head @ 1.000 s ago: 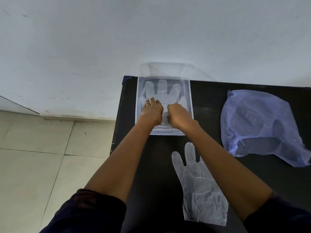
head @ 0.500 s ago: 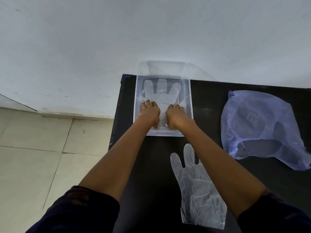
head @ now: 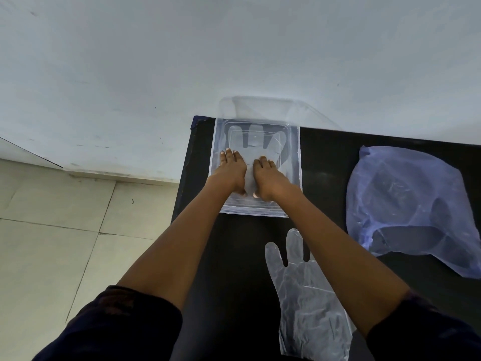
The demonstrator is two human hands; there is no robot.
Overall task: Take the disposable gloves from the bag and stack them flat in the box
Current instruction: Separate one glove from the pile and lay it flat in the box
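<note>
Closest to the person, a clear, thin plastic disposable glove lies flat on the black table, its fingers pointing toward the clear rectangular plastic box farther up the tabletop. The right forearm crosses over part of this loose glove, so its thumb side is hidden. Both arms come out of dark sleeves and reach forward to the box.

The box sits at the far left corner of the table, its near edge just beyond the loose glove's fingertips. Inside it a second transparent glove lies flat on the bottom, fingers spread toward the box's far wall. The left hand and the right hand rest side by side on the cuff end of that glove, palms down, fingers laid out flat and pressing rather than closed around anything; their thumbs nearly meet at the near side of the box.

To the right of the box, well apart from it, a crumpled translucent pale-blue plastic bag lies slack on the table, its mouth turned toward the near edge. Behind the box its clear hinged lid leans open against the pale wall. Left of the box, beyond the table edge, is a light tiled floor.
</note>
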